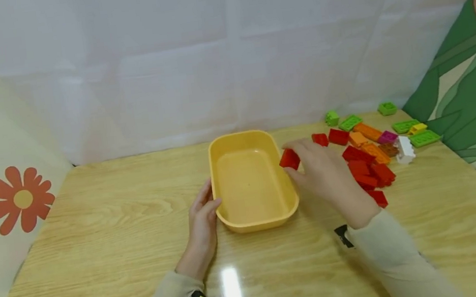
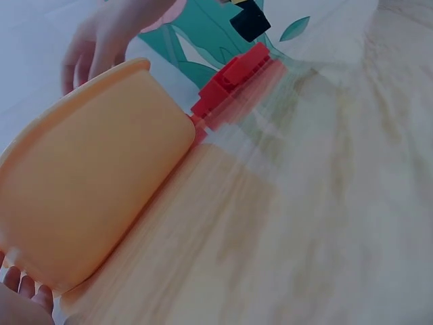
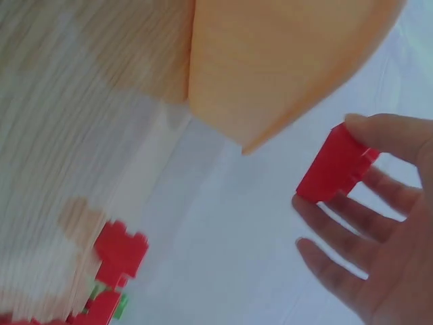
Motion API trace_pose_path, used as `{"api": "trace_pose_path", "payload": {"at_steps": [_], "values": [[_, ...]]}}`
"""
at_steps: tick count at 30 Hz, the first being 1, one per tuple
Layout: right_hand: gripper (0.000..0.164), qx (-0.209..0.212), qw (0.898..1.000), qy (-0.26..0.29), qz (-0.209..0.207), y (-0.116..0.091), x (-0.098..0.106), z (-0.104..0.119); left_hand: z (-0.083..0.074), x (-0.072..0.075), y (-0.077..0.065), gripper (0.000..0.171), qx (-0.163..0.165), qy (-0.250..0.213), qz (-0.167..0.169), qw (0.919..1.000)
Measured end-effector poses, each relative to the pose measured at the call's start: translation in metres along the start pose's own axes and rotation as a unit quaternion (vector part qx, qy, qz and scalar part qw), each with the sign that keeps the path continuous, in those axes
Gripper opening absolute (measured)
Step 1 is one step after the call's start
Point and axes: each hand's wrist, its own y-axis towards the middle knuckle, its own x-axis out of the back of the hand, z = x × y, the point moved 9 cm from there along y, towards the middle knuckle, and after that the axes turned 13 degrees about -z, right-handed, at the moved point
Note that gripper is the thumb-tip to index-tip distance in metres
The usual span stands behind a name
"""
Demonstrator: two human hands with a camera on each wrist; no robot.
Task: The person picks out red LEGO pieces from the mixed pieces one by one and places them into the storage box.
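Note:
A yellow plastic bin (image 1: 249,186) with rounded corners stands upright on the wooden table. My left hand (image 1: 202,227) holds its left side, the thumb at the rim and the fingers along the outer wall. Just beyond the bin's right rim, my right hand (image 1: 324,170) pinches a red building block (image 1: 289,160) between thumb and fingers. In the right wrist view the block (image 3: 331,166) is off the table, beside the bin's wall (image 3: 270,61) and apart from it. Several red building blocks (image 1: 359,167) lie to the right of my right hand, partly behind it.
Farther right lie orange blocks (image 1: 367,131), green blocks (image 1: 425,138), a magenta block (image 1: 387,137), a brown block (image 1: 390,149), a yellow block (image 1: 417,128) and a white block (image 1: 405,150). A white cloth (image 1: 175,77) hangs behind the table. Flower-patterned panels (image 1: 14,141) flank both sides.

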Motion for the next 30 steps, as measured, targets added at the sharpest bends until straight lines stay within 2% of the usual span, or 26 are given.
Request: {"api": "trace_pose_path", "payload": {"at_steps": [3, 6, 11, 14, 18, 21, 30], "values": [[0.046, 0.057, 0.998, 0.006, -0.019, -0.004, -0.002, 0.02, 0.001, -0.001, -0.001, 0.062, -0.002, -0.002, 0.003, 1.0], [0.041, 0.121, 0.992, 0.022, -0.017, -0.012, -0.012, 0.042, 0.003, -0.001, -0.002, 0.062, 0.0, -0.005, 0.004, 1.0], [0.037, 0.182, 0.982, 0.046, 0.033, -0.025, -0.039, 0.072, 0.003, 0.001, -0.002, 0.062, -0.006, -0.006, 0.001, 1.0], [0.036, 0.175, 0.981, 0.054, 0.06, -0.029, -0.048, 0.077, 0.002, 0.002, -0.002, 0.061, -0.01, 0.002, 0.004, 0.9999], [0.036, 0.11, 0.987, 0.061, 0.104, -0.033, -0.053, 0.065, 0.005, -0.002, -0.003, 0.06, -0.004, 0.001, 0.008, 1.0], [0.036, 0.076, 0.987, 0.066, 0.129, -0.035, -0.055, 0.056, 0.008, -0.004, -0.005, 0.061, -0.002, -0.002, 0.005, 1.0], [0.034, 0.078, 0.984, 0.082, 0.137, -0.035, -0.057, 0.054, 0.005, 0.002, -0.01, 0.061, -0.016, 0.032, 0.008, 0.9993]]}}
